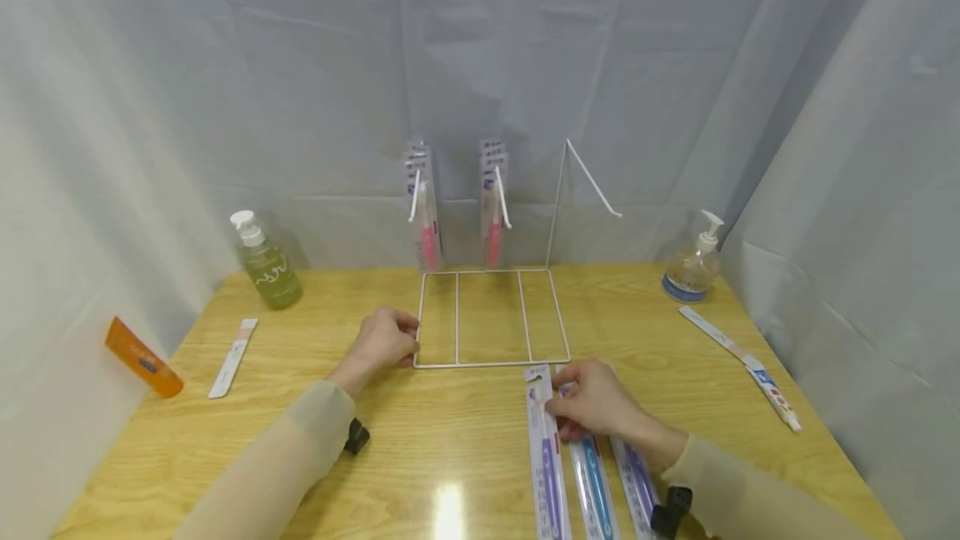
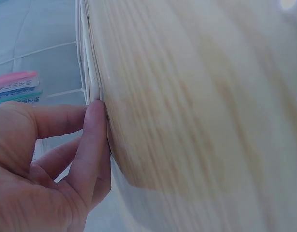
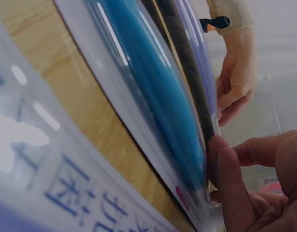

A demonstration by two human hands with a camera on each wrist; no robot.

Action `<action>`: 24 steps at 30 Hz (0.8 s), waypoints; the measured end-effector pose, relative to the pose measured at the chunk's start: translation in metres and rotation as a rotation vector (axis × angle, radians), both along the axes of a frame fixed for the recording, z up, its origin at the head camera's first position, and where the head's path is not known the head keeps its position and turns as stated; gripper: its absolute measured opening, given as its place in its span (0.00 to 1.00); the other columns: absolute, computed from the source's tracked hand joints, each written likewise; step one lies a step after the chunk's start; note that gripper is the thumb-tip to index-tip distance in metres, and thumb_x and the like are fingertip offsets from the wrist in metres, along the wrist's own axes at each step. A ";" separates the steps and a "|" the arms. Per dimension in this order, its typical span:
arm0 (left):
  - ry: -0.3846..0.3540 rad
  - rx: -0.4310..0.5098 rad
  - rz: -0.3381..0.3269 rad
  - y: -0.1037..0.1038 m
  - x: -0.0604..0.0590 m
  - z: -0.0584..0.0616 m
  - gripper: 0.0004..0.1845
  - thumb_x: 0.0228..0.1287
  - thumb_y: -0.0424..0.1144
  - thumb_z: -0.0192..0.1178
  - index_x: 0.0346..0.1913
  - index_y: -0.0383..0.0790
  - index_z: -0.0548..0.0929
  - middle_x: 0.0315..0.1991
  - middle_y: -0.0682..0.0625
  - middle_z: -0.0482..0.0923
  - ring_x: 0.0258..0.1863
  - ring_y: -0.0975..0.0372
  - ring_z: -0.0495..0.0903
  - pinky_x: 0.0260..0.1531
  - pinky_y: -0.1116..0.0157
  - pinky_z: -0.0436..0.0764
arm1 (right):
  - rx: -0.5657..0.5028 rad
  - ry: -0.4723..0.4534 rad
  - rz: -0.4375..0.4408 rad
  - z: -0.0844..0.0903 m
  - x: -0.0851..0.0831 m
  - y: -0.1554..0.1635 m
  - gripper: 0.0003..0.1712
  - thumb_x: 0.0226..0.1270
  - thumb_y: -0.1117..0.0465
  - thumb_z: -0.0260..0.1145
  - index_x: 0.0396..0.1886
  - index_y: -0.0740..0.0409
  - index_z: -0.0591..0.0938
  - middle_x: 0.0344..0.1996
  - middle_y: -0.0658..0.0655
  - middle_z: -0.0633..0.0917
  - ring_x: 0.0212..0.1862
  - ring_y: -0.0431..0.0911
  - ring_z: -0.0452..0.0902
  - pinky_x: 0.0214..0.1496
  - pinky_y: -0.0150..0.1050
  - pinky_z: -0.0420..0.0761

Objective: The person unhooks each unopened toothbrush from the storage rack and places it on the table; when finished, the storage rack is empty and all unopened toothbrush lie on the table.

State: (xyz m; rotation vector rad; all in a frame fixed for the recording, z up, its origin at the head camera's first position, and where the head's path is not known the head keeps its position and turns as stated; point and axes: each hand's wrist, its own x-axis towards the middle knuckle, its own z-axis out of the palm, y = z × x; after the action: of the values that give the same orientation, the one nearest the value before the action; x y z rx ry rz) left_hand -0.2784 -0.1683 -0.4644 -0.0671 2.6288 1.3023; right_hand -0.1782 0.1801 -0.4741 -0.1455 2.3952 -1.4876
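A white wire rack (image 1: 491, 361) stands mid-table; pink toothbrush packs (image 1: 424, 211) hang on two of its hooks, and the right hook (image 1: 592, 180) is bare. My left hand (image 1: 386, 338) rests at the base's front-left corner, with a fingertip (image 2: 95, 113) touching the wire (image 2: 86, 58). Three packaged toothbrushes lie in front: purple (image 1: 549, 465), blue (image 1: 596, 482), purple (image 1: 639, 477). My right hand (image 1: 581, 398) lies on their top ends. In the right wrist view its fingers (image 3: 228, 179) pinch the edge of the blue toothbrush pack (image 3: 153, 96).
A green pump bottle (image 1: 266, 265) stands at the back left and a clear pump bottle (image 1: 693, 265) at the back right. An orange tube (image 1: 142, 357) and a white strip (image 1: 234, 346) lie on the left, a toothpaste tube (image 1: 750, 369) on the right. Grey curtains enclose the table (image 1: 450, 440).
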 end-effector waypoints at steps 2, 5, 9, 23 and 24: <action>0.001 -0.002 -0.003 0.000 -0.001 0.000 0.27 0.63 0.21 0.67 0.67 0.26 0.86 0.49 0.39 0.87 0.34 0.59 0.89 0.32 0.68 0.95 | -0.006 -0.014 0.003 0.001 -0.001 0.003 0.28 0.65 0.70 0.76 0.62 0.81 0.83 0.25 0.61 0.93 0.19 0.40 0.87 0.24 0.42 0.94; -0.003 0.000 -0.002 0.000 -0.002 0.000 0.28 0.62 0.21 0.66 0.67 0.26 0.86 0.49 0.38 0.87 0.33 0.60 0.88 0.31 0.68 0.95 | -0.018 -0.015 0.016 0.005 -0.005 0.011 0.23 0.68 0.69 0.74 0.59 0.80 0.85 0.26 0.61 0.93 0.21 0.41 0.87 0.25 0.40 0.94; 0.014 -0.047 -0.025 0.002 -0.001 0.005 0.26 0.64 0.23 0.64 0.66 0.26 0.86 0.52 0.35 0.89 0.31 0.58 0.89 0.34 0.66 0.95 | -0.015 0.029 0.013 0.014 -0.018 0.022 0.19 0.71 0.68 0.74 0.56 0.77 0.87 0.27 0.61 0.93 0.22 0.40 0.87 0.26 0.37 0.94; 0.421 0.178 -0.081 0.083 -0.004 0.075 0.19 0.76 0.33 0.68 0.65 0.34 0.88 0.59 0.37 0.92 0.56 0.45 0.93 0.57 0.55 0.96 | 0.038 0.141 -0.103 0.013 -0.108 0.040 0.24 0.72 0.68 0.75 0.65 0.73 0.84 0.44 0.66 0.92 0.34 0.43 0.90 0.37 0.35 0.95; 0.442 0.229 -0.062 0.090 -0.007 0.081 0.20 0.75 0.32 0.68 0.66 0.33 0.87 0.61 0.36 0.91 0.59 0.44 0.92 0.61 0.52 0.95 | 0.050 0.150 -0.108 0.011 -0.113 0.040 0.25 0.71 0.68 0.75 0.65 0.72 0.84 0.44 0.65 0.92 0.33 0.42 0.89 0.36 0.34 0.94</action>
State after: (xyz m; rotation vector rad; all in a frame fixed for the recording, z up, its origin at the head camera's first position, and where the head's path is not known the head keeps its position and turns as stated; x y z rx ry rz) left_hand -0.2859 -0.0787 -0.3833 0.3767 2.7677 1.7557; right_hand -0.2912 0.2201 -0.4629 -0.1230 2.5944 -1.5116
